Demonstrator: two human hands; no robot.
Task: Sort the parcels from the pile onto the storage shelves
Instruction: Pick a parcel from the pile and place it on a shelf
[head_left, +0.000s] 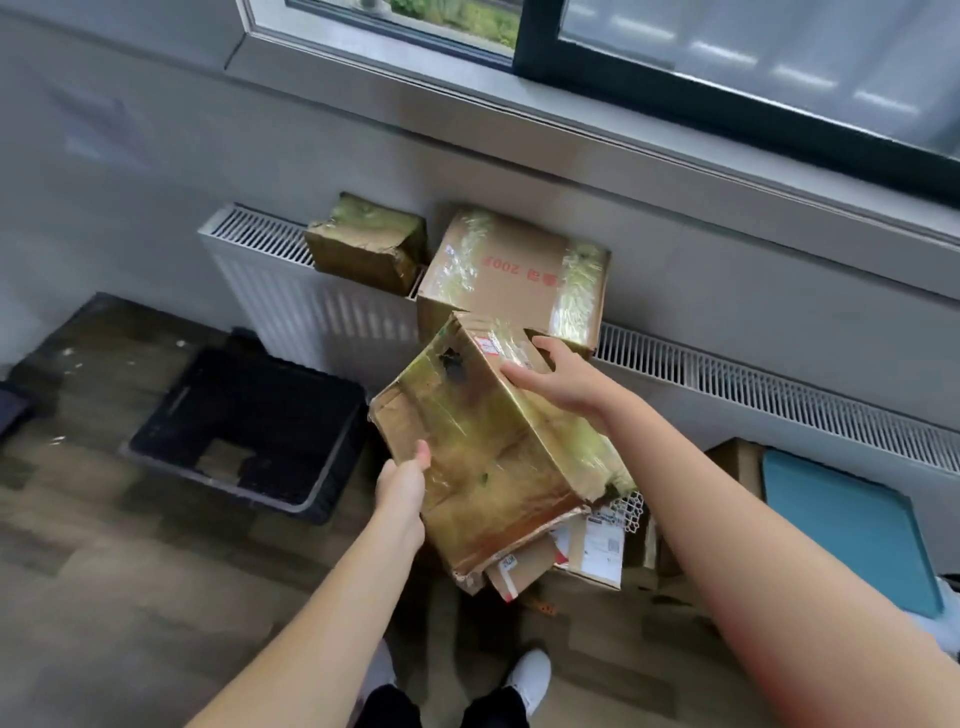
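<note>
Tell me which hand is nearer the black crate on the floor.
Left. The left hand grips the taped box at its near edge, just right of the black crate; the right hand holds its far top corner, farther right of the crate.

Left of the left hand (402, 493), on the brown wood-look floor (104, 571): black rectangular open-topped plastic crate (244, 431), with a brownish patch at the bottom. Beyond that hand, against the grey wall (156, 156): white ribbed panel radiator (291, 291). Right of the right hand (550, 379): long low white grille-topped heater (779, 402) along the same wall, with a teal flat rectangular panel (852, 525) nearer, just beside it. Farther off, past both hands: grey windowsill (467, 98) and dark-framed window (727, 52).
</note>
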